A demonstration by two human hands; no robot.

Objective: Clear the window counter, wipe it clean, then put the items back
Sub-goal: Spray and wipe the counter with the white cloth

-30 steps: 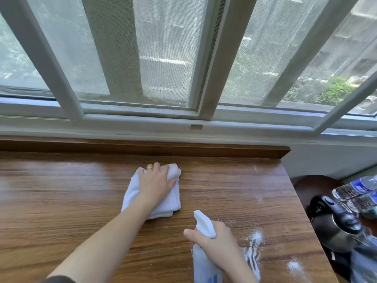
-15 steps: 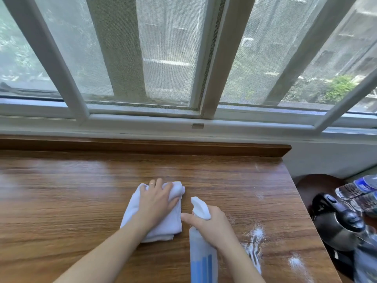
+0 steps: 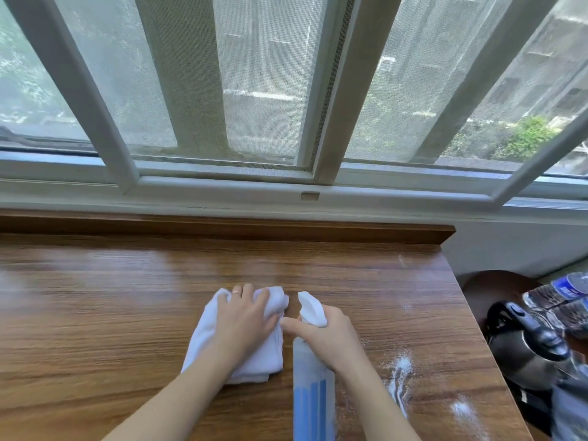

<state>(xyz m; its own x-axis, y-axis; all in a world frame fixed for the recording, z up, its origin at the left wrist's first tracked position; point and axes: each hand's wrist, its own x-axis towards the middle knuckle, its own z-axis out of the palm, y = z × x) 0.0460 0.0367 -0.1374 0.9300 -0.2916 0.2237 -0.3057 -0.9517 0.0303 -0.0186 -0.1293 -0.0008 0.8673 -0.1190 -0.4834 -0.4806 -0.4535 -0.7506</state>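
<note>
Head view looks down on a brown wood-grain window counter point(image 3: 95, 313) under a white-framed sliding window point(image 3: 331, 90), with both forearms reaching in from below. A folded white soft cloth point(image 3: 206, 342) lies flat near the middle of the counter, and the left hand point(image 3: 246, 323) presses on it palm down, fingers spread and fairly straight, a ring on one finger. It looks light and limp, likely to bunch or slide under a loose touch, so a flat palm over its middle seems the best hold. Just beside it, the right hand point(image 3: 331, 335) grasps the neck of a translucent white plastic spray bottle with blue stripes point(image 3: 313, 402), index finger stretched toward the cloth, nozzle aimed away. Its smooth, possibly wet body may be slippery; the neck is the sure grip. White foamy spray patches point(image 3: 401, 374) sit unwiped to the right. Off the counter's right end stand a dark metal kettle point(image 3: 528, 345) and clear plastic water bottles point(image 3: 566, 291).
</note>
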